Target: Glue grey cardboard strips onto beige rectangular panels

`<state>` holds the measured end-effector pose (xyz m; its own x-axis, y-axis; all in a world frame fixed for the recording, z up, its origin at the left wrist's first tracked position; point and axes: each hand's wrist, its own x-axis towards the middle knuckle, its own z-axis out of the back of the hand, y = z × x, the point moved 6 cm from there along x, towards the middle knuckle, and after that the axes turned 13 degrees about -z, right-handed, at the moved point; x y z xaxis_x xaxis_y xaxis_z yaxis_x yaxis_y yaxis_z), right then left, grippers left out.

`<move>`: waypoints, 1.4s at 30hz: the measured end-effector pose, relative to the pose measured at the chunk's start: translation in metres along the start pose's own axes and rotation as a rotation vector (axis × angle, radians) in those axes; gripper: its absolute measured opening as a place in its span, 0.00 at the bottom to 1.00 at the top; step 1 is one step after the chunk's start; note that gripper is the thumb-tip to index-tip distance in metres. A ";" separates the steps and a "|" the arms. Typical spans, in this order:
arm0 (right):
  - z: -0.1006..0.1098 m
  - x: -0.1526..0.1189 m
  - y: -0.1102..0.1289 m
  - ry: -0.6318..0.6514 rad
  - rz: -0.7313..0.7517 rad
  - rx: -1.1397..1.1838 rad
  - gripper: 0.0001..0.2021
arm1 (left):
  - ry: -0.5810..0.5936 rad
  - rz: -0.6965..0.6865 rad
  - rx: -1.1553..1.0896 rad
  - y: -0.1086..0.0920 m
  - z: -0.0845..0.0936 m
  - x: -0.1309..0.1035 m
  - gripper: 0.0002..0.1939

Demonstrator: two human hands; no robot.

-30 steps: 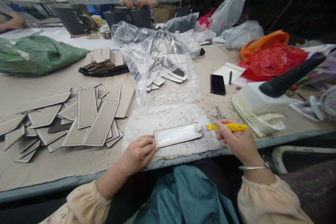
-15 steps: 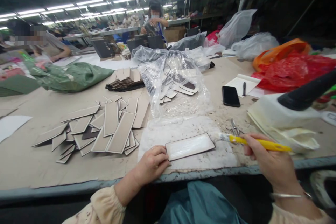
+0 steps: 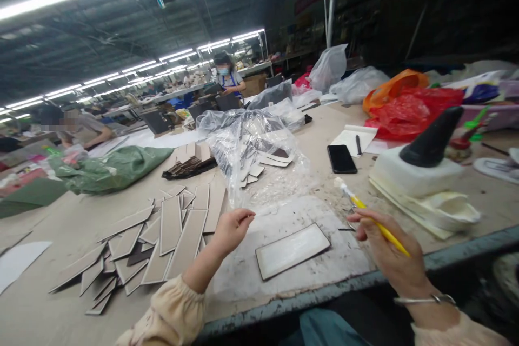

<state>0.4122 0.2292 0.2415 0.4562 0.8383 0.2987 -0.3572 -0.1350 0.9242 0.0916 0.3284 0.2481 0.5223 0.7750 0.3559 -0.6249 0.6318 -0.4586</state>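
- We see the card panel [image 3: 292, 249] flat on the surface [image 3: 60, 303], long axis left-right, between both hands.
- Right hand [image 3: 387, 251] grip holds the brush [image 3: 371, 216], tip raised.
- Left hand [image 3: 233, 227] is empty, grip loosely open, nearer the panel.

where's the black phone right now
In the head view the black phone lies flat on the table's right half, just left of the white notepad with its pen, beyond the raised brush.
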 end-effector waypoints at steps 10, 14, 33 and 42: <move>0.003 -0.002 -0.016 0.023 0.116 -0.245 0.12 | 0.124 0.185 0.310 0.005 -0.018 -0.003 0.16; 0.002 -0.002 -0.023 0.071 0.130 -0.257 0.13 | 0.100 0.397 0.520 0.047 0.016 -0.022 0.22; -0.011 -0.003 -0.040 0.150 0.211 -0.356 0.14 | 0.057 0.761 0.353 0.141 0.044 -0.034 0.31; -0.013 -0.006 -0.014 0.098 0.398 -0.351 0.12 | -0.397 0.755 -0.040 0.147 0.047 -0.044 0.30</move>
<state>0.4042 0.2328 0.2242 0.1578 0.8063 0.5700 -0.7451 -0.2816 0.6045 -0.0507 0.3880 0.2036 -0.2724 0.9414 0.1990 -0.6989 -0.0514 -0.7134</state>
